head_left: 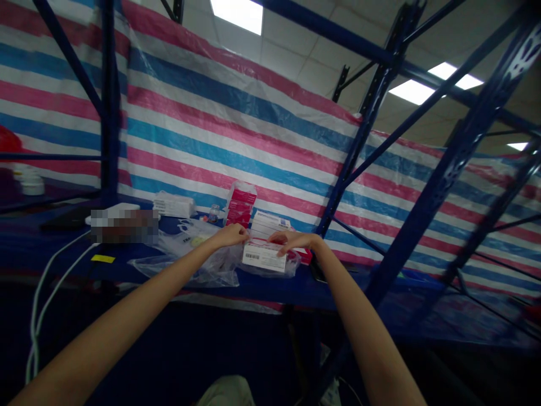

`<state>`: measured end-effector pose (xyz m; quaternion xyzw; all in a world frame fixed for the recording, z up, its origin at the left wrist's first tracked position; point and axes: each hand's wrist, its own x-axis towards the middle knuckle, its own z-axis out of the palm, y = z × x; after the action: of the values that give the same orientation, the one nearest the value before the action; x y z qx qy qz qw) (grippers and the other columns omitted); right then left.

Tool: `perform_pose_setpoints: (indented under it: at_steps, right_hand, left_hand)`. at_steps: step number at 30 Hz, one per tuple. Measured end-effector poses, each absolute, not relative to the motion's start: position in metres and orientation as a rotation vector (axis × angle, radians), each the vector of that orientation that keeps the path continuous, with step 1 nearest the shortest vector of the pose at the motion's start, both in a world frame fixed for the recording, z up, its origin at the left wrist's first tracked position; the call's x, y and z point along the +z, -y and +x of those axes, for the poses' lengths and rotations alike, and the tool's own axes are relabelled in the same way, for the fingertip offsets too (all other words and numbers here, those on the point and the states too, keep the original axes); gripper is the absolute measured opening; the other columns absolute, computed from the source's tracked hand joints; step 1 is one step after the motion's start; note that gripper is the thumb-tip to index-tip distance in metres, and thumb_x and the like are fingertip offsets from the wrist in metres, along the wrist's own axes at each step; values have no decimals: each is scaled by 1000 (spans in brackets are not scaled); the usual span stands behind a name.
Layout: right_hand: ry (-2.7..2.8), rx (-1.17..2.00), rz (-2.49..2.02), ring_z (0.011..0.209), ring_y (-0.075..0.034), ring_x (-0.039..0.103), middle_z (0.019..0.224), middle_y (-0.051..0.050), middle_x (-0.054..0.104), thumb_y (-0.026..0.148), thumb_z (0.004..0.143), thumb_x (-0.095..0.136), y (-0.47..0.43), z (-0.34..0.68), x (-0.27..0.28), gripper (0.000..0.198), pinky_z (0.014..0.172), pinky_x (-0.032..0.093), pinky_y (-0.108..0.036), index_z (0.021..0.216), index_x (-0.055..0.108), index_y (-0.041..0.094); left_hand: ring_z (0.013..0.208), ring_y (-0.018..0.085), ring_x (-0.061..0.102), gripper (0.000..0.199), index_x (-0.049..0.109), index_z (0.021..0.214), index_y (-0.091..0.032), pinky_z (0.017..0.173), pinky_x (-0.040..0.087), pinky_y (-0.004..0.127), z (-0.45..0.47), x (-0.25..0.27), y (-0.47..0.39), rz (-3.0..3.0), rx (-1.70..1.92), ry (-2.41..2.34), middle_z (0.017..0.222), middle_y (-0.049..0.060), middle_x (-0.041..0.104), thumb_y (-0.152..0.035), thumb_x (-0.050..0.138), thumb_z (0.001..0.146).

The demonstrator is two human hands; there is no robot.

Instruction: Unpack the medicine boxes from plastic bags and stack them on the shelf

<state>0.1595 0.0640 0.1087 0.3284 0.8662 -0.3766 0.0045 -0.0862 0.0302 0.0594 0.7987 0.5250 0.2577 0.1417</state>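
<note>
A white box (pixel 264 257) with a barcode and red print lies at the front of the shelf, with clear plastic bag film (pixel 291 269) around its lower right. My right hand (pixel 292 241) reaches over the box from the right, thumb on its front and fingers along its top edge. At the box's upper left corner is my left hand (pixel 230 235), its fingertips pinched together; what they hold is too small to make out. White printed boxes (pixel 270 221) stand just behind, beside a stack of red boxes (pixel 240 206) in clear wrap.
Crumpled clear bags (pixel 198 254) spread left of the boxes, near a small jar (pixel 214 213) and a white pack (pixel 174 204). White cables (pixel 54 265) hang over the shelf edge at left. Blue rack posts (pixel 355 135) and a striped sheet (pixel 236 129) rise behind.
</note>
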Motion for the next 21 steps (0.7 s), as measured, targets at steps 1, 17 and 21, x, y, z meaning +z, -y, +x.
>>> perform_pose_setpoints:
  at_steps: [1,17,21]
  right_hand:
    - [-2728,-1188,1020,106,-20,49,114,-6,54,26,55,73,-69,156,102,58,94,36,-35,109,54,17]
    - [-2970,-1057,1089,115,-24,41,126,-9,47,23,52,74,-83,141,46,74,101,28,-36,121,48,16]
    - [-3008,-1223,995,117,-23,40,125,-8,47,22,53,72,-91,143,41,69,102,27,-35,118,49,16]
  left_hand:
    - [57,15,54,38,59,61,-12,52,34,22,-86,57,-31,2290,746,-1467,59,4,60,-44,44,76]
    - [64,15,49,34,59,84,-11,58,36,25,-87,43,-13,2535,702,-1435,72,4,57,-42,43,82]
    - [97,20,50,30,49,113,-14,84,35,34,-51,8,10,3242,1064,-1479,103,11,57,-26,42,87]
